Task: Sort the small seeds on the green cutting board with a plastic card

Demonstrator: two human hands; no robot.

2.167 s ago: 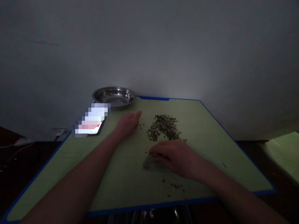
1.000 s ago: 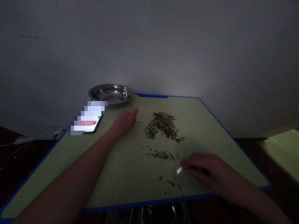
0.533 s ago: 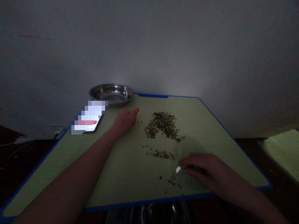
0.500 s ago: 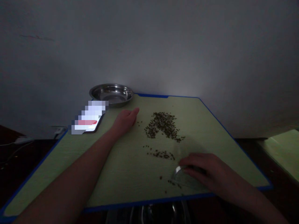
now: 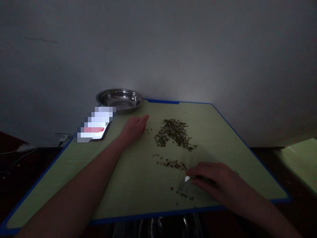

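A heap of small dark green beans [image 5: 174, 133] lies on the green table [image 5: 218, 138], with a thin row of beans [image 5: 172, 163] nearer me and a few strays by the front edge. My right hand [image 5: 218, 185] lies over a clear flat plastic scraper [image 5: 188, 189], fingers closed on it and pressing it to the table near the front edge. My left hand [image 5: 135, 127] rests on the table left of the heap, fingers together and loosely curled, holding nothing that I can see.
A steel bowl [image 5: 120, 100] stands at the table's far left corner against the wall. A phone [image 5: 95, 127] with a lit screen lies beside it. Shiny objects [image 5: 163, 226] show below the front edge. Another green surface [image 5: 300, 162] lies to the right.
My right hand drew the scraper from the heap toward the front right, leaving a thin row of beans, then crept slightly left. My left hand stayed put.
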